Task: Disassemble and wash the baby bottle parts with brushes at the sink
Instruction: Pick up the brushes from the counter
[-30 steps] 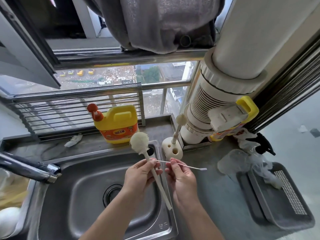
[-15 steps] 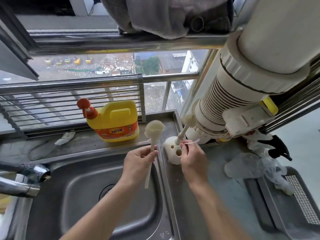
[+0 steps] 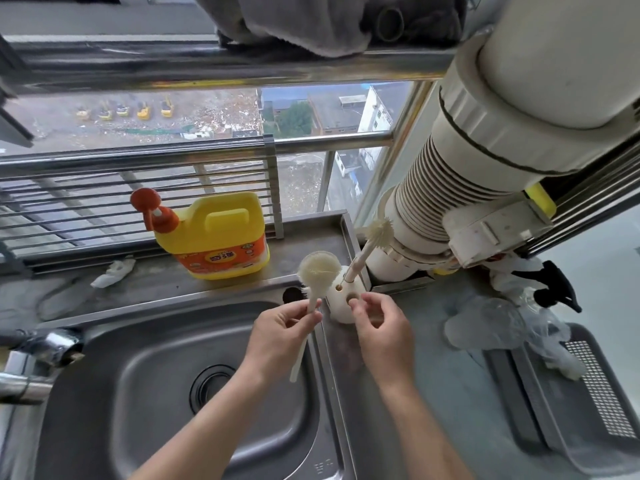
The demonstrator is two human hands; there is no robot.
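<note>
Beside the sink (image 3: 138,393), a holder (image 3: 341,308) was stood on the surface (image 3: 433,393). A brush (image 3: 318,270) was pinched upright by the left grip (image 3: 282,329), likely for slotting in. The right grip (image 3: 381,327) was held slack and empty.

Both bare forearms reach forward, hands side by side and apart; the left hand (image 3: 282,329) pinches a brush handle (image 3: 298,358) between thumb and fingers (image 3: 292,310). The right hand (image 3: 382,327) holds nothing; its fingers are loosely curled, thumb near forefinger.
</note>
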